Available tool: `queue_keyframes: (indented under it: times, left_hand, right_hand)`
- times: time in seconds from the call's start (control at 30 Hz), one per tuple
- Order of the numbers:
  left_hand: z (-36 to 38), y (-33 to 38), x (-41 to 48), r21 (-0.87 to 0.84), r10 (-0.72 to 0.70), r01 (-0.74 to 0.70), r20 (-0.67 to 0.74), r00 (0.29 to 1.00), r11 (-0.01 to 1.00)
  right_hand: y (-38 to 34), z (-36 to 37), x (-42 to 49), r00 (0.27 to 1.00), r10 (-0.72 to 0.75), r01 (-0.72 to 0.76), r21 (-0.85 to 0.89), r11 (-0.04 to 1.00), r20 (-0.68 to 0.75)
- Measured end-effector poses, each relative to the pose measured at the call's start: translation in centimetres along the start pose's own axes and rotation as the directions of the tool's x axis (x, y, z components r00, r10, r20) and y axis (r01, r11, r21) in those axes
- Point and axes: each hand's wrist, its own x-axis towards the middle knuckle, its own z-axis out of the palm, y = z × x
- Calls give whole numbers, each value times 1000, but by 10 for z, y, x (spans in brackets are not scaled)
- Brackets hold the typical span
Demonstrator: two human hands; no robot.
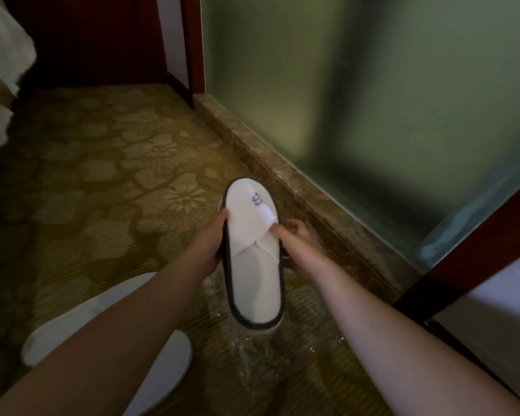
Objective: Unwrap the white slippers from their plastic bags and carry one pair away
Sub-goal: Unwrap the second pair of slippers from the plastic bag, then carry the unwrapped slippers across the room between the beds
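A white slipper (254,265) with dark edging and a blue logo is held flat above the carpet, toe pointing away from me. My left hand (209,241) grips its left edge. My right hand (294,238) holds the right side, thumb tucked under the folded upper strap. A second sole seems stacked beneath it, mostly hidden. A clear plastic bag (252,352) lies crumpled on the carpet below the slipper. Two more white slippers (168,364) lie on the floor at lower left, partly hidden by my left forearm.
Patterned gold carpet (102,190) covers the floor. A brown marble sill (282,172) runs diagonally under a frosted glass wall (373,100). Dark wood frames stand at the back and the right. White bedding (0,55) hangs at the upper left.
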Motion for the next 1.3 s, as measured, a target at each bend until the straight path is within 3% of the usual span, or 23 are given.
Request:
queue_keyframes:
  times: [0.07,0.17,0.37,0.57,0.67,0.83,0.97,1.13,1.3]
  left_hand:
    - [0,-5,7,-37,-8,5,-72,997,999]
    - [3,-5,6,-11,6,-7,-108,994,1000]
    - [13,-14,10,78,138,-132,-71,988,988]
    - [-2,-43,5,47,-19,23,-90,996,999]
    - [-20,-64,-10,156,-44,78,-210,977,985]
    - [-49,-57,-49,138,-127,196,-398,908,971]
    - [-62,-15,-96,269,-117,233,-384,916,935]
    - [-76,49,-168,242,-201,343,-466,862,908]
    - [-92,136,-248,266,-140,294,-477,868,918]
  right_hand:
    - [6,6,3,1000,15,-14,-23,1000,19]
    - [17,14,8,998,55,-58,93,994,36]
    - [26,8,19,996,78,-86,208,974,47]
    - [46,6,12,984,179,-174,214,961,-3]
    - [62,8,-9,960,276,-263,182,948,-54]
    - [71,-2,-56,922,375,-360,136,923,-101]
    - [25,-4,-99,900,417,-423,-16,906,-129]
    - [-58,7,-165,923,355,-383,-261,886,-149]
    - [-157,24,-227,913,388,-406,-358,841,-123]
